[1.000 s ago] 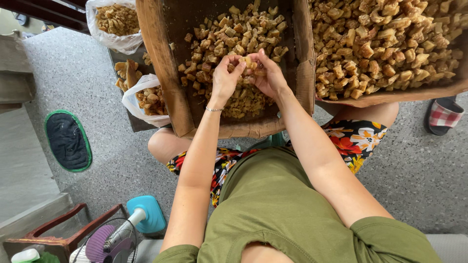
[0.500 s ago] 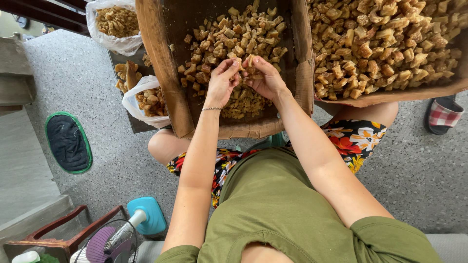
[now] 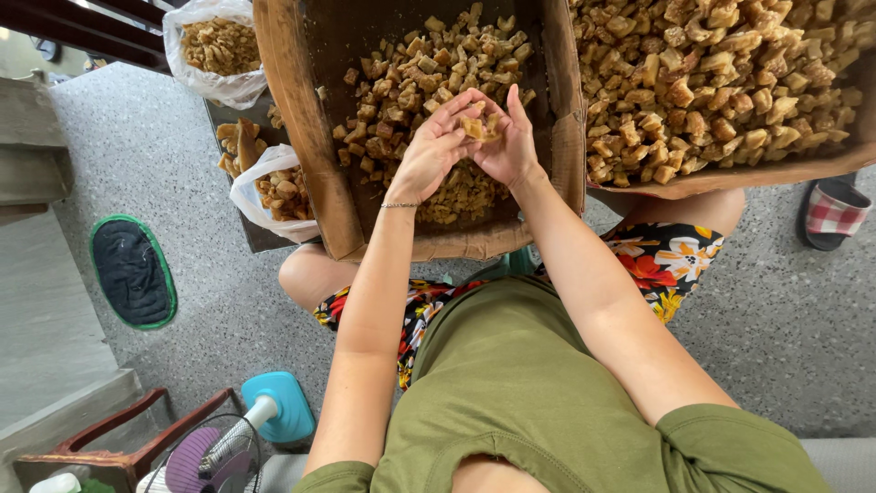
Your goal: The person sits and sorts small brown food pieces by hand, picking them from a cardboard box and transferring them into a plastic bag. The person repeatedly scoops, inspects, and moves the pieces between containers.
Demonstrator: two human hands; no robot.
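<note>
Cardboard box (image 3: 301, 137): brown, open, resting over the person's knees; its floor is partly covered with small golden-brown chunks (image 3: 411, 73).
Left hand (image 3: 429, 155): over the middle of the box, fingers curled together around a few chunks.
Right hand (image 3: 511, 146): touching the left, fingertips pinched on a pale chunk (image 3: 474, 126) held between both hands.
Held chunk: above the heap, at the meeting fingertips, not lying in the box.
Step in hand: looks like working one piece apart or checking it, hand against hand.
Next move calls for: a firm two-sided pinch and a steady pull, kept over the box so crumbs fall inside.
Second box (image 3: 730, 173): to the right, heaped full.
Plastic bags (image 3: 210, 82): far left, holding similar pieces.
Floor fan (image 3: 219, 452): near left.
</note>
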